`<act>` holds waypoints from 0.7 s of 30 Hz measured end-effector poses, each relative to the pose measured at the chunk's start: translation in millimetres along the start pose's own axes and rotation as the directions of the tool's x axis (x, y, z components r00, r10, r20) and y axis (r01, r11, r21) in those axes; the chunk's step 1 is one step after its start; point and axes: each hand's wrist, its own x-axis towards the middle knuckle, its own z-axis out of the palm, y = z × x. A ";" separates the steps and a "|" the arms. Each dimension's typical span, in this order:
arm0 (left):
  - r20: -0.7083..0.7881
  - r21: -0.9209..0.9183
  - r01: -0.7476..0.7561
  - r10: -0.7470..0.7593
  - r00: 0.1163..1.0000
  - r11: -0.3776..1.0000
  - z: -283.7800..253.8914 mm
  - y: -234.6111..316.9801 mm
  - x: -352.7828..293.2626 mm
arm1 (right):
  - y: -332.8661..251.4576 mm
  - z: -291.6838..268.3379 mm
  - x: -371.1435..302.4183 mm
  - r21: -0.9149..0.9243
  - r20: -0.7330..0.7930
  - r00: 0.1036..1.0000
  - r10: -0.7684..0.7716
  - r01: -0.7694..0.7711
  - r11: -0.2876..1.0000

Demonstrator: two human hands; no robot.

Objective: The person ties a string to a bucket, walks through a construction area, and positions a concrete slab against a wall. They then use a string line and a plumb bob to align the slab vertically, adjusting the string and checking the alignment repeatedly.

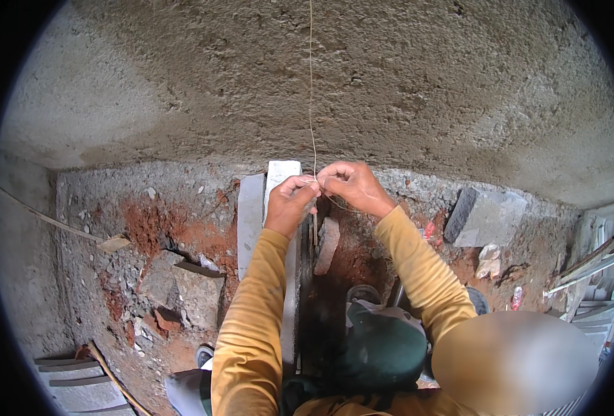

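A thin pale string (312,104) hangs down the rough wall to my hands. My left hand (292,202) is closed in a pinch on it, fingertips together. Against it, my right hand (355,187) also pinches the string, and a loose length loops down below its fingers. The fingertips meet, so any knot between them is hidden. Just behind my left hand stands a white-topped block (284,170), with a flat grey slab (251,208) beside it. Below my hands, a broken piece of brick (328,246) leans on the reddish soil.
The rough plastered wall (404,83) rises ahead. Concrete chunks (189,291) lie left, and a grey block (487,216) lies right. Grey slabs (85,388) are stacked lower left near a thin stick (116,378). A dark green rounded form (383,347) and a blurred patch (515,364) fill the lower right.
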 end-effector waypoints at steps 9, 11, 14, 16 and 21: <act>0.026 -0.149 0.080 -0.077 0.997 0.986 0.5 -1.8 0.1 | 1.2 -3.6 -1.9 -0.286 0.022 0.936 -0.351 0.342 0.895; 0.019 -0.168 0.089 -0.087 0.996 0.982 0.7 -3.7 0.3 | 0.2 -3.1 -2.2 -0.362 0.037 0.923 -0.383 0.370 0.856; 0.004 -0.189 0.094 -0.095 0.995 0.977 1.5 -7.1 1.0 | 0.0 1.8 -5.3 -0.506 0.019 0.882 -0.472 0.415 0.756; -0.005 -0.188 0.103 -0.106 0.994 0.977 2.4 -8.8 2.0 | 1.2 6.1 -8.1 -0.578 -0.010 0.879 -0.477 0.384 0.720; -0.012 -0.270 0.097 -0.104 0.994 0.958 8.0 -9.3 1.0 | 6.2 10.6 -9.7 -0.628 -0.028 0.877 -0.480 0.358 0.691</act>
